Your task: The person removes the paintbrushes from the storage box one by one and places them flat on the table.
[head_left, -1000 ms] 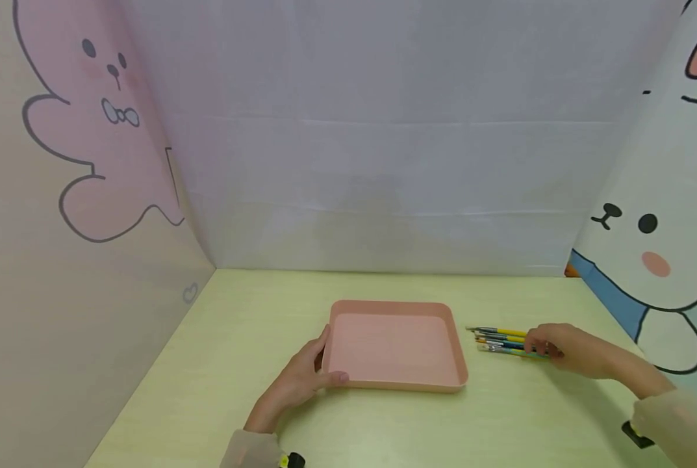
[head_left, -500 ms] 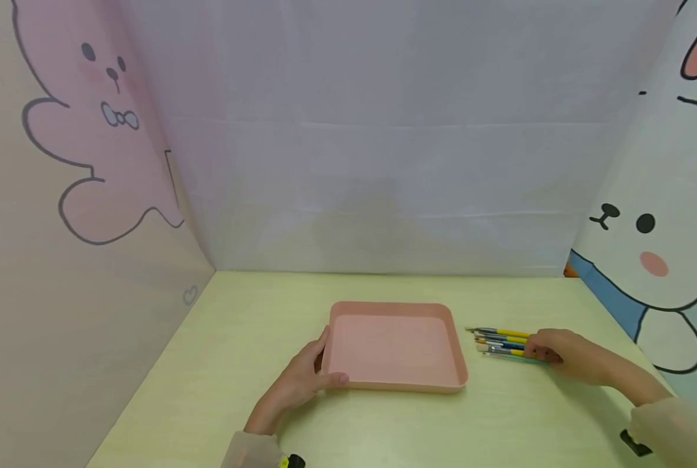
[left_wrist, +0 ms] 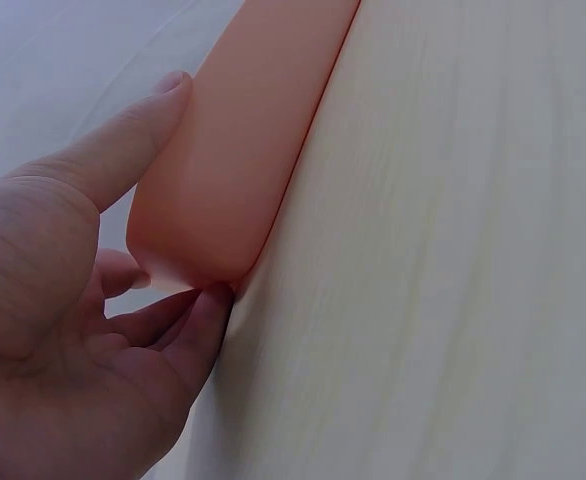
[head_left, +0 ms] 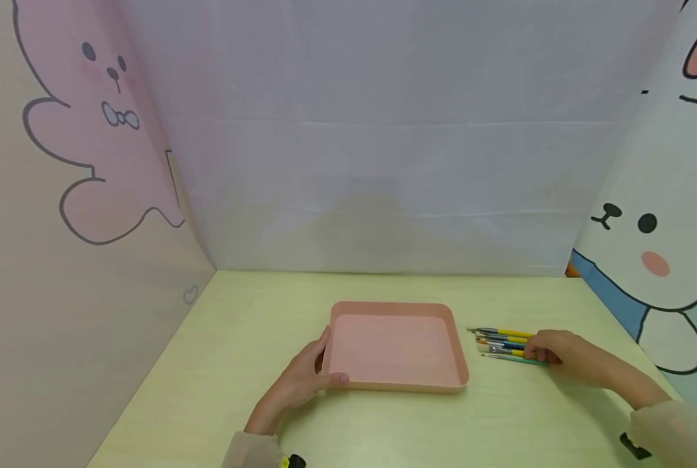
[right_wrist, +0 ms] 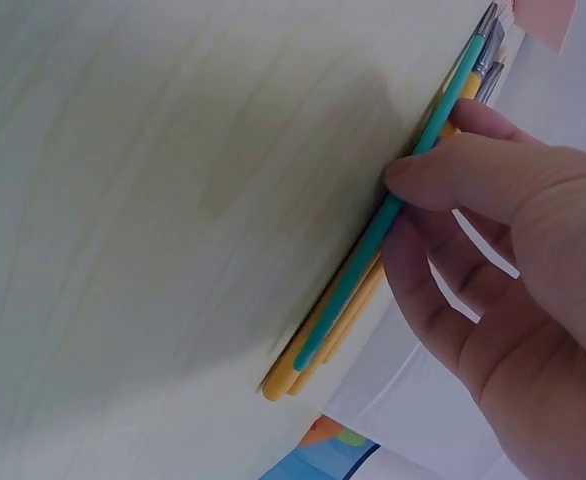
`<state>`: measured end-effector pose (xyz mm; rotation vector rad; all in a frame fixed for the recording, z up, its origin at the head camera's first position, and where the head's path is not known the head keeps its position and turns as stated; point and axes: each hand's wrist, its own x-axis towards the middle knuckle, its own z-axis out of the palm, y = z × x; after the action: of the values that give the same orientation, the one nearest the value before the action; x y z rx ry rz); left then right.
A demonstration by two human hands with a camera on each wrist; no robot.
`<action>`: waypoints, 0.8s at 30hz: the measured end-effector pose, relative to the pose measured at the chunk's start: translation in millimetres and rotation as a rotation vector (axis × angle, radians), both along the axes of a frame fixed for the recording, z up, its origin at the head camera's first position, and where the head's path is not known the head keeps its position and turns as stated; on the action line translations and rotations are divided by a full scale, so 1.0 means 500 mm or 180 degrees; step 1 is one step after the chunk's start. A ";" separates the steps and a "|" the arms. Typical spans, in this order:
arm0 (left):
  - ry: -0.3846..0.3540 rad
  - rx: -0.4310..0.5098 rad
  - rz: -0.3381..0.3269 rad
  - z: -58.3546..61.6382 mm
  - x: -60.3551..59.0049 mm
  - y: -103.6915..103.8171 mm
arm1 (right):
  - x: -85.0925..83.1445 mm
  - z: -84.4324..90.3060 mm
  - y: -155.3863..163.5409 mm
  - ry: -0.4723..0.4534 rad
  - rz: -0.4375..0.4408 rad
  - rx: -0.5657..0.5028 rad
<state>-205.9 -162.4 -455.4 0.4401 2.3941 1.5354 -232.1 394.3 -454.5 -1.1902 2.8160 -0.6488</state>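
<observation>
A shallow pink tray (head_left: 395, 348) lies on the table. My left hand (head_left: 298, 376) holds its near left corner, thumb along the front and fingers around the side; the left wrist view shows the fingertips low against the tray wall (left_wrist: 243, 140). To the tray's right lie several paintbrushes (head_left: 500, 335) side by side, bristles pointing left. My right hand (head_left: 573, 354) pinches the slim green paintbrush (right_wrist: 348, 285) at the near side of the row. Yellow handles (right_wrist: 278, 382) show beneath it in the right wrist view. The hand covers the handle ends in the head view.
The pale wooden table (head_left: 254, 312) meets a white cloth backdrop (head_left: 383, 195) behind. Printed side panels stand left (head_left: 108, 214) and right (head_left: 675, 260), the right one close to the right forearm.
The right hand has shifted slightly toward the near edge, and the green paintbrush has come apart from the row on that side. The left hand and tray stay practically still.
</observation>
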 end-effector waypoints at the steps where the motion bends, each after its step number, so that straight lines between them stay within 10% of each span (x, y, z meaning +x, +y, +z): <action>1: -0.0001 0.0006 -0.0003 0.000 -0.001 0.000 | 0.000 0.000 0.000 0.0019 -0.0016 0.0010; 24: 0.0104 -0.0352 -0.0091 0.014 0.000 -0.024 | 0.063 0.045 -0.032 0.0784 -0.0477 -0.0193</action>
<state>-206.1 -174.4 -448.1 0.4769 2.4714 1.3860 -200.8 378.1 -432.0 -1.1493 3.1366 -0.6395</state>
